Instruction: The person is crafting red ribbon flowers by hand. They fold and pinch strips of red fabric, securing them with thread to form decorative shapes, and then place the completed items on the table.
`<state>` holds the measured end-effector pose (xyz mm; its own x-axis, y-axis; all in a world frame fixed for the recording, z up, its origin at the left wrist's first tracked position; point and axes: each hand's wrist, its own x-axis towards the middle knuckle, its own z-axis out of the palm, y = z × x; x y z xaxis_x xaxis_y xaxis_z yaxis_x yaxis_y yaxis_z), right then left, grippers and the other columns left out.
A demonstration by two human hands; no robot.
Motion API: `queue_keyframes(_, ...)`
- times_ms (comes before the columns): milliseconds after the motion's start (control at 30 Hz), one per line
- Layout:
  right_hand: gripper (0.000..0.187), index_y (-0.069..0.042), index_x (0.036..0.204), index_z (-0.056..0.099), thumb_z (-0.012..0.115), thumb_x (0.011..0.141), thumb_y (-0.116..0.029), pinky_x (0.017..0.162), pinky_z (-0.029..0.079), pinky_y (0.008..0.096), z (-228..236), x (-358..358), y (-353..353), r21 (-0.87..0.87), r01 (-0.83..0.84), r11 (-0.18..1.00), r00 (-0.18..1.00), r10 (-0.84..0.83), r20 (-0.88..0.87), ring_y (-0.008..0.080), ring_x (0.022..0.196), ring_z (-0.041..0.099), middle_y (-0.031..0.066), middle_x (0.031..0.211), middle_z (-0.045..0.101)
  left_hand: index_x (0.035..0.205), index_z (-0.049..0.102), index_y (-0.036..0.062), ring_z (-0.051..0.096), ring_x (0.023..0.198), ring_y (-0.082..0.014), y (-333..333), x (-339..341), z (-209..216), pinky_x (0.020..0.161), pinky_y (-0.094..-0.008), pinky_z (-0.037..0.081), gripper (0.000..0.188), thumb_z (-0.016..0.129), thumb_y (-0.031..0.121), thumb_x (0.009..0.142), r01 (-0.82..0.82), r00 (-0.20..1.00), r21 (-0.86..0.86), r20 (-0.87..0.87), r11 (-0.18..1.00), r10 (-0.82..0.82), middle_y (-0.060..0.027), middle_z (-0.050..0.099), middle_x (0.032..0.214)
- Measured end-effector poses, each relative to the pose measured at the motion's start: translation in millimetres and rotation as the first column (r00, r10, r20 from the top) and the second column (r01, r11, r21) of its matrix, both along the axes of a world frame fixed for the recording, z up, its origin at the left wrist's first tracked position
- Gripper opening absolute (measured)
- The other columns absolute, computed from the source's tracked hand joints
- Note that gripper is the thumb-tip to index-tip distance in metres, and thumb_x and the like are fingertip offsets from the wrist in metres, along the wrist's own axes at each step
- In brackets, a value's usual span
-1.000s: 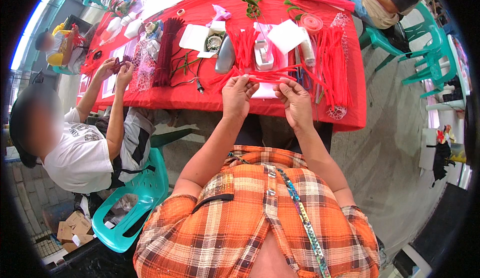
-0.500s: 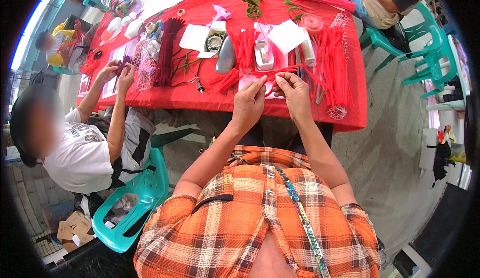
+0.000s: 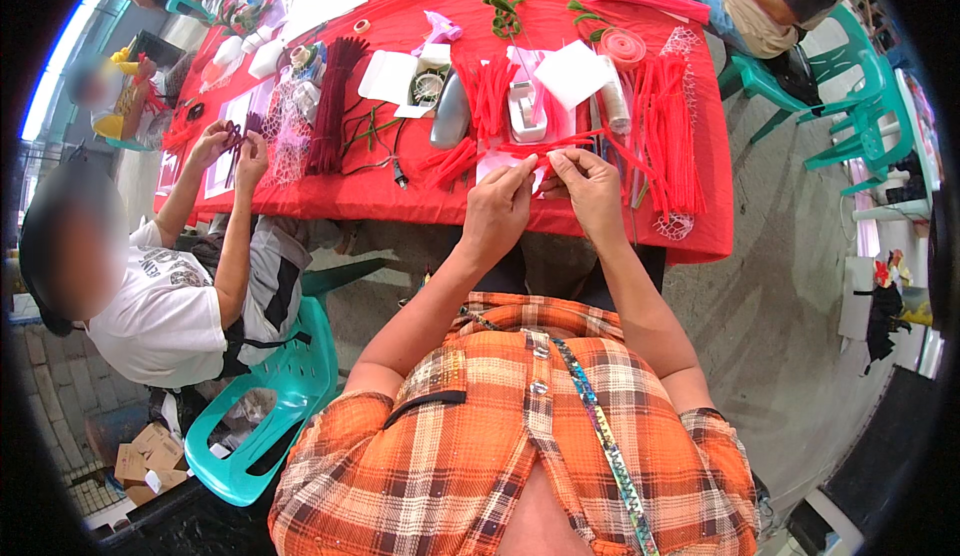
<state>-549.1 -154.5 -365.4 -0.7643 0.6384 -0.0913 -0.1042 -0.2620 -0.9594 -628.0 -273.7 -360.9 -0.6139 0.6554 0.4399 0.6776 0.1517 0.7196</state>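
Observation:
My left hand [image 3: 500, 203] and my right hand [image 3: 592, 191] meet over the near edge of the red-covered table [image 3: 415, 206]. Both pinch a red pipe cleaner [image 3: 541, 162] between thumb and fingertips; my fingers hide much of it. Just beyond them stands a white tape dispenser [image 3: 527, 119], with red pipe cleaners [image 3: 490, 96] heaped beside it. A larger bundle of red pipe cleaners [image 3: 672, 136] lies right of my right hand. Under my fingers part of a pale pink sheet [image 3: 490, 164] shows.
A grey rounded object [image 3: 449, 114], an opened white box [image 3: 388, 76] and dark red pipe cleaners [image 3: 335, 106] lie to the left. Beyond are a white square [image 3: 574, 74] and a red mesh roll [image 3: 625, 46]. At left, a seated person's hands [image 3: 240, 156] hold dark purple stems.
My hands keep their pinch in nearly the same place, with small shifts of the fingers. The neighbour's dark purple stems now show a looped shape.

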Motion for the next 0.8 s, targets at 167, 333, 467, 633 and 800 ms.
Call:
queue_keyframes(167, 0.016, 0.001, 0.09, 0.064, 0.057, 0.089, -0.013, 0.055, 0.054, 0.024, 3.3, 1.6, 1.4, -0.049, -0.016, 0.999, 0.999, 0.018, 0.027, 0.0107, 0.062, 0.062, 0.0037, 0.074, 0.062, 0.107, 0.063, 0.0036, 0.063, 0.069, -0.024, -0.5, 1.9, -0.7, 0.059, -0.0307, 0.048, 0.026, 0.057, 0.002, 0.082, -0.011, 0.997, 0.031, 0.071, 0.999, 0.009, -0.0153, 0.063, 0.08)
queue_keyframes(333, 0.017, 0.0, 0.092, 0.065, 0.058, 0.088, -0.014, 0.057, 0.053, 0.0231, 2.6, 2.3, 2.5, -0.022, -0.036, 0.999, 0.999, 0.037, 0.034, 0.01, 0.064, 0.061, 0.0044, 0.075, 0.064, 0.107, 0.063, 0.0041, 0.062, 0.068, -0.0247, -0.6, 3.6, 0.9, 0.058, -0.0313, 0.048, 0.026, 0.057, 0.0, 0.081, 0.033, 0.999, 0.017, -0.031, 0.999, -0.032, -0.0141, 0.062, 0.079)
queue_keyframes(467, 0.015, 0.001, 0.092, 0.064, 0.058, 0.088, -0.013, 0.057, 0.053, 0.0234, 4.7, 4.0, 5.2, -0.101, -0.066, 0.993, 0.998, 0.068, 0.018, 0.0115, 0.063, 0.062, 0.0056, 0.078, 0.064, 0.106, 0.063, 0.0043, 0.062, 0.069, -0.026, -1.1, 3.4, 1.8, 0.058, -0.0322, 0.048, 0.027, 0.057, -0.002, 0.08, 0.062, 0.995, 0.028, -0.074, 0.998, -0.06, -0.014, 0.062, 0.08)
queue_keyframes(633, 0.015, 0.001, 0.09, 0.063, 0.058, 0.088, -0.012, 0.056, 0.053, 0.023, 8.7, 7.2, 11.6, -0.286, -0.144, 0.947, 0.99, 0.134, -0.053, 0.0135, 0.063, 0.063, 0.0072, 0.078, 0.064, 0.105, 0.063, 0.0036, 0.062, 0.07, -0.0268, -1.2, 1.8, 5.1, 0.059, -0.0326, 0.048, 0.026, 0.058, -0.002, 0.08, 0.082, 0.996, 0.063, -0.038, 0.995, -0.08, -0.0144, 0.062, 0.08)
queue_keyframes(800, 0.015, 0.001, 0.091, 0.062, 0.056, 0.089, -0.013, 0.056, 0.053, 0.0223, 8.6, 5.3, 12.5, -0.197, -0.168, 0.966, 0.986, 0.164, -0.039, 0.0123, 0.063, 0.063, 0.0061, 0.077, 0.063, 0.103, 0.063, 0.0013, 0.063, 0.072, -0.0246, -3.6, 0.6, 6.8, 0.061, -0.0315, 0.049, 0.023, 0.058, -0.003, 0.081, 0.092, 0.996, 0.01, -0.015, 0.996, -0.092, -0.0138, 0.063, 0.082)
